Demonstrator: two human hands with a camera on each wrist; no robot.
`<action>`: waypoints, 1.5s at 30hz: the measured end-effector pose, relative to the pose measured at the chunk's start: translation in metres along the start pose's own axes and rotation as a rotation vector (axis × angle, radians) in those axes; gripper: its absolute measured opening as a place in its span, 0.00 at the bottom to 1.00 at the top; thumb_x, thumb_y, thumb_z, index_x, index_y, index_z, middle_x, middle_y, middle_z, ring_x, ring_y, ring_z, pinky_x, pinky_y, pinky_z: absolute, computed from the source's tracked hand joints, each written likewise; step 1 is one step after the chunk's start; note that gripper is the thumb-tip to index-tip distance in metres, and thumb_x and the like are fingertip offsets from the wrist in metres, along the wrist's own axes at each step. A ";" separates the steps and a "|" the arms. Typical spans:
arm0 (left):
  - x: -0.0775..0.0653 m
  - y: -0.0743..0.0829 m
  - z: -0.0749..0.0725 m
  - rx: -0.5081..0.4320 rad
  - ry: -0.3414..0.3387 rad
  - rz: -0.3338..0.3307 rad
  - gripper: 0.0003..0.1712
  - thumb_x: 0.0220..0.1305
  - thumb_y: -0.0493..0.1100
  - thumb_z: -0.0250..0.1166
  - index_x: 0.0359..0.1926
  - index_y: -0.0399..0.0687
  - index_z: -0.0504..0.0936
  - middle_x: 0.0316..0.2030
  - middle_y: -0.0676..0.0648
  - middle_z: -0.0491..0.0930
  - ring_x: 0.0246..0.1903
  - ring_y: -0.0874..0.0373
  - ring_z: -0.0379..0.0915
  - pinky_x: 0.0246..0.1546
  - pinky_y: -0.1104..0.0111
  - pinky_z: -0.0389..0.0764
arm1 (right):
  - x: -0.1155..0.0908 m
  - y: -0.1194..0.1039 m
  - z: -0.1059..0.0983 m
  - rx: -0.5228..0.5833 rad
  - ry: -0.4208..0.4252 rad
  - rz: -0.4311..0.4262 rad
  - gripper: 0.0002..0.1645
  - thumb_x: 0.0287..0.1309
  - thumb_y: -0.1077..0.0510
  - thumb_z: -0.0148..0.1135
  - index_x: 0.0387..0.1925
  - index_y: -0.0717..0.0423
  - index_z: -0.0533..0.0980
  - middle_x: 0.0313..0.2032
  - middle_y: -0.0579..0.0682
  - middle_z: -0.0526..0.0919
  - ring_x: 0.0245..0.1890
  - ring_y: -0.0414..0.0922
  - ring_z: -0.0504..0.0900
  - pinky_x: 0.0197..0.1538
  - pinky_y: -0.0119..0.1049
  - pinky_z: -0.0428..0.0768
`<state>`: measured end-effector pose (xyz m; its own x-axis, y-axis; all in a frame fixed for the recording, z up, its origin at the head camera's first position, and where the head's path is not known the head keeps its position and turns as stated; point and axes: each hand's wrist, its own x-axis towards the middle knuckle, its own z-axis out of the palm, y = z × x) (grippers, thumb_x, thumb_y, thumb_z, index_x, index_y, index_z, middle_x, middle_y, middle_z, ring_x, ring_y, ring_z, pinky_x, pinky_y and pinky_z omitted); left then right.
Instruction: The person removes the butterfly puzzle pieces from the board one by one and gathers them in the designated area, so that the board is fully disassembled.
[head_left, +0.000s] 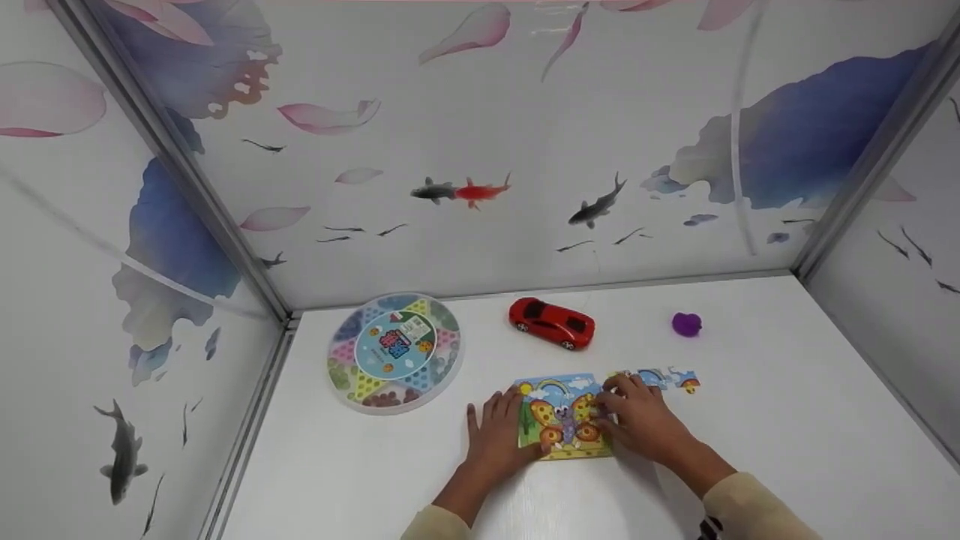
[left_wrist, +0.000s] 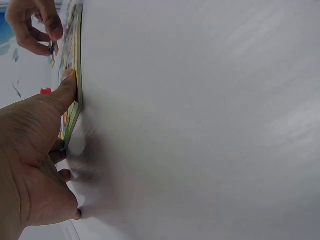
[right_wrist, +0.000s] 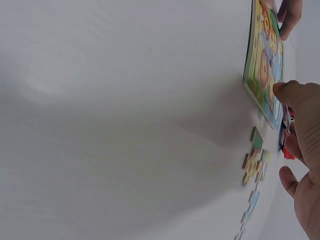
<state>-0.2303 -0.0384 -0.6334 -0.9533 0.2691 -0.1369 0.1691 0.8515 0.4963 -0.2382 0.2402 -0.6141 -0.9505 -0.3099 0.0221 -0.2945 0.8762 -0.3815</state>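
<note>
A butterfly jigsaw puzzle (head_left: pixel 564 420) lies in its board on the white table, its near edge showing in the left wrist view. My left hand (head_left: pixel 495 437) holds the board at its left side, the thumb over the front edge and the fingers along the left edge. Over the puzzle's right side, my right hand (head_left: pixel 646 420) pinches a small puzzle piece (right_wrist: pixel 287 116) between thumb and fingers; the fingers hide most of it. Behind that hand lie several loose puzzle pieces (head_left: pixel 684 379), seen also as a row of pieces (right_wrist: pixel 252 162) in the right wrist view.
A red toy car (head_left: pixel 552 323) stands behind the puzzle. To the left lies a round Chinese checkers box (head_left: pixel 395 352), and a small purple object (head_left: pixel 686 324) sits at the back right. Patterned walls (head_left: pixel 525 247) enclose the white table (head_left: pixel 360 480) at the back and sides.
</note>
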 end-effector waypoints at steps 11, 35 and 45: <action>0.002 -0.003 0.002 -0.005 0.001 0.011 0.59 0.65 0.69 0.76 0.85 0.47 0.63 0.87 0.46 0.60 0.86 0.41 0.53 0.84 0.27 0.46 | -0.026 0.039 -0.008 -0.014 0.091 -0.003 0.16 0.69 0.54 0.77 0.55 0.47 0.87 0.60 0.54 0.83 0.63 0.58 0.80 0.63 0.73 0.81; 0.000 -0.004 0.002 -0.028 0.010 0.023 0.58 0.64 0.68 0.77 0.84 0.45 0.64 0.86 0.44 0.61 0.85 0.38 0.53 0.84 0.26 0.45 | -0.049 0.076 -0.015 0.013 0.024 0.074 0.17 0.71 0.54 0.74 0.58 0.51 0.89 0.62 0.56 0.81 0.63 0.60 0.78 0.62 0.68 0.80; 0.000 -0.003 0.003 -0.018 0.021 0.030 0.58 0.64 0.68 0.76 0.84 0.45 0.65 0.86 0.44 0.61 0.85 0.39 0.53 0.84 0.27 0.44 | -0.049 0.081 -0.016 0.016 0.033 0.026 0.17 0.73 0.56 0.72 0.59 0.52 0.89 0.61 0.58 0.81 0.63 0.62 0.80 0.62 0.73 0.80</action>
<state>-0.2303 -0.0400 -0.6373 -0.9530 0.2846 -0.1041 0.1930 0.8348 0.5156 -0.2173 0.3320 -0.6316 -0.9607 -0.2742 0.0426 -0.2680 0.8776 -0.3973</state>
